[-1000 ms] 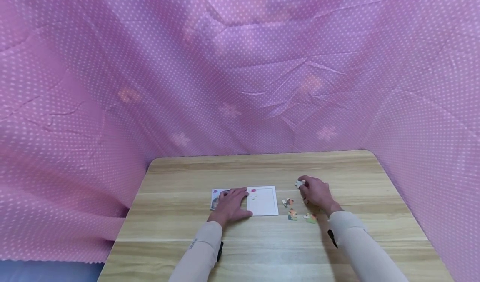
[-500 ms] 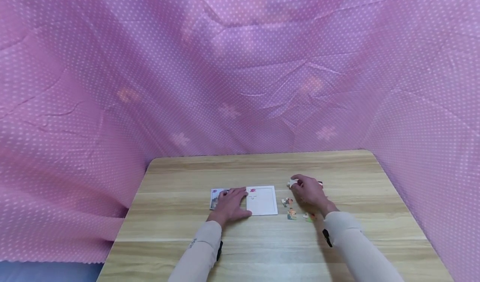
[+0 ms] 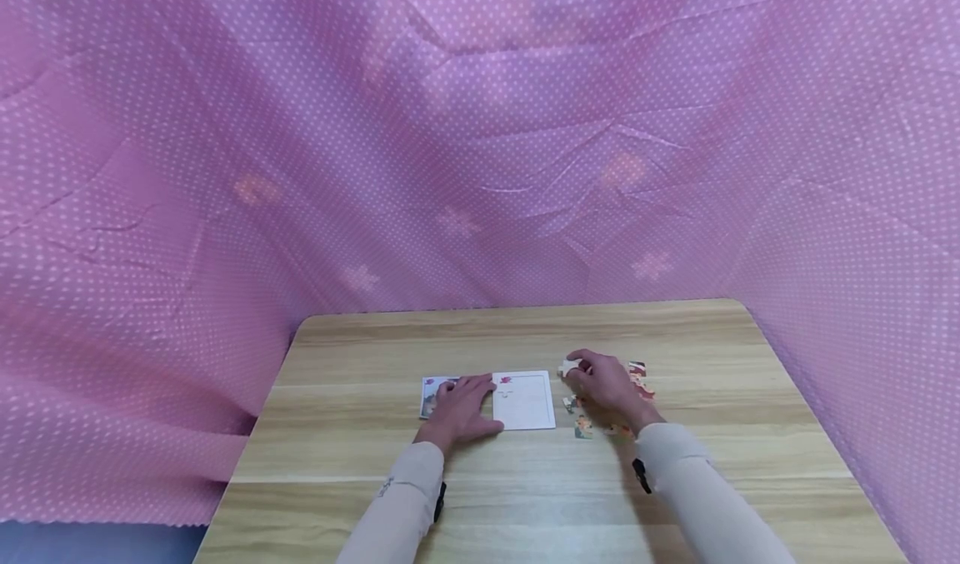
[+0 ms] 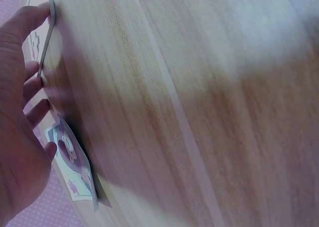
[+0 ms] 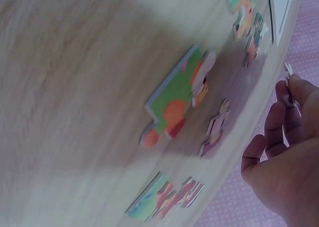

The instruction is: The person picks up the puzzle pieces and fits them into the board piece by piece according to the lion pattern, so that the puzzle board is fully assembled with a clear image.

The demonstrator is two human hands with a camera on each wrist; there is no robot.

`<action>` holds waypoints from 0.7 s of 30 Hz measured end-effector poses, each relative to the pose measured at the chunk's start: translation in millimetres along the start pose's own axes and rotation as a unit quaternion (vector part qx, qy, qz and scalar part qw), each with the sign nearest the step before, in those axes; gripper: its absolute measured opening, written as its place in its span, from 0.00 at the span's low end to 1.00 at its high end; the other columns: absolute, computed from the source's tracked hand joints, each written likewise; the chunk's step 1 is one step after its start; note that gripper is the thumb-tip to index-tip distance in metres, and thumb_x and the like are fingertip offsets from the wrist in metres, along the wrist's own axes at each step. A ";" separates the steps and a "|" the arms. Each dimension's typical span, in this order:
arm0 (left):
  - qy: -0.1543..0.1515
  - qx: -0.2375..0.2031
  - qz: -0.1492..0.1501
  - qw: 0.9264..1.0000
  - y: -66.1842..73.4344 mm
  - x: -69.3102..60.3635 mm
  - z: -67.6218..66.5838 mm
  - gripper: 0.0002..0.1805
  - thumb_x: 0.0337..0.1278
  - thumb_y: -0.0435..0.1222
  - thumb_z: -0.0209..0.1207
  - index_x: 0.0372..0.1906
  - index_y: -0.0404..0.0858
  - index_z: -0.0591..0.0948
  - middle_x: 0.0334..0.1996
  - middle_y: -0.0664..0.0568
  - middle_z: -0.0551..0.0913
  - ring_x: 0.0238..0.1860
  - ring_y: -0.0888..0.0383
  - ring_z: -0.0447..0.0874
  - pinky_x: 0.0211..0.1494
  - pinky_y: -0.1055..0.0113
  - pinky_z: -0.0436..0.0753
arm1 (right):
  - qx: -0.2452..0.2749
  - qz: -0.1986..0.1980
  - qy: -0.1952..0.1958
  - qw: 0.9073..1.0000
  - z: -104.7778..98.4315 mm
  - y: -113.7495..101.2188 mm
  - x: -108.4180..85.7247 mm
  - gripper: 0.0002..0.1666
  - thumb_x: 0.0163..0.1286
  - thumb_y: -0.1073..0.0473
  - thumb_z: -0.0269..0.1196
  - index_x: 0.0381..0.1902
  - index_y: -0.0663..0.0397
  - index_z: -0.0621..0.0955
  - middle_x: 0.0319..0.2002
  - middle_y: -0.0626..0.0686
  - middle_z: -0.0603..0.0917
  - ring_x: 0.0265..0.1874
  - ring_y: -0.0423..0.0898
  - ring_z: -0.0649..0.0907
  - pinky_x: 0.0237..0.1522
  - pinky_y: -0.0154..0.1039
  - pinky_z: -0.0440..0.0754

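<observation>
With thumb and index finger spread, my left hand [image 3: 459, 411] rests at the left edge of a white puzzle board [image 3: 531, 410], which has a thin frame line and a red mark at its upper left. Other fingers of that hand lie over a picture card [image 3: 430, 393], partly covering it. My right hand [image 3: 609, 382] pinches a pale puzzle piece [image 3: 567, 368] between thumb and fingertips, just past the board's upper right corner. In the right wrist view this hand [image 5: 289, 142] shows the piece only as a thin edge.
Several loose puzzle pieces lie on the wooden table [image 3: 360, 447] below and right of the right hand, among them an orange one [image 3: 583, 427] and a red one [image 3: 637, 370]. A green piece [image 5: 172, 102] lies nearest the right wrist camera. Pink dotted cloth [image 3: 480, 172] surrounds the table.
My right hand has moved left toward the board with the pale puzzle piece, uncovering red pieces behind it. The left hand has stayed at the board.
</observation>
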State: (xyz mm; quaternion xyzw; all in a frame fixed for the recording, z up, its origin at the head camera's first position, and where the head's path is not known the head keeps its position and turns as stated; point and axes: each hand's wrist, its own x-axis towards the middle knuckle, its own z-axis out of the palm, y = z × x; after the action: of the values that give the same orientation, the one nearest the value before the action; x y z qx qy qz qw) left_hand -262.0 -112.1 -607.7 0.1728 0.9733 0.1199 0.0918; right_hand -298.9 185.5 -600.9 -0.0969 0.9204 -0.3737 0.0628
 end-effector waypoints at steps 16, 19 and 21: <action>0.004 -0.006 0.000 1.000 -2.4 1.0 4.2 0.43 0.44 0.64 0.61 0.68 0.51 0.70 0.73 0.60 0.63 0.72 0.54 0.62 0.66 0.40 0.60 | 0.017 0.005 -0.005 1.000 15.6 -10.8 1.9 0.17 0.70 0.58 0.60 0.56 0.46 0.80 0.38 0.47 0.86 0.29 0.40 0.81 0.32 0.36 0.79; 0.005 -0.006 0.003 1.000 -1.7 0.4 3.1 0.43 0.44 0.63 0.61 0.68 0.50 0.70 0.73 0.59 0.63 0.72 0.54 0.62 0.66 0.40 0.61 | 0.032 0.003 -0.006 0.999 18.3 -13.2 0.9 0.17 0.70 0.58 0.60 0.56 0.46 0.80 0.38 0.48 0.86 0.31 0.41 0.81 0.32 0.36 0.80; 0.005 -0.004 0.003 1.000 -1.2 0.0 2.6 0.43 0.44 0.63 0.61 0.68 0.50 0.70 0.73 0.59 0.63 0.72 0.55 0.62 0.66 0.40 0.61 | 0.036 0.002 -0.007 0.999 19.7 -16.0 0.1 0.17 0.70 0.57 0.60 0.56 0.46 0.80 0.38 0.48 0.85 0.32 0.41 0.81 0.33 0.36 0.80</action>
State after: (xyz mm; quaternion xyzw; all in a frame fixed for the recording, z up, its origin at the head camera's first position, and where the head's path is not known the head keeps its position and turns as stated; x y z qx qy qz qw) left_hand -261.8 -112.7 -610.5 0.1747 0.9728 0.1247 0.0876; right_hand -293.2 161.0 -603.8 -0.0954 0.9061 -0.4057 0.0734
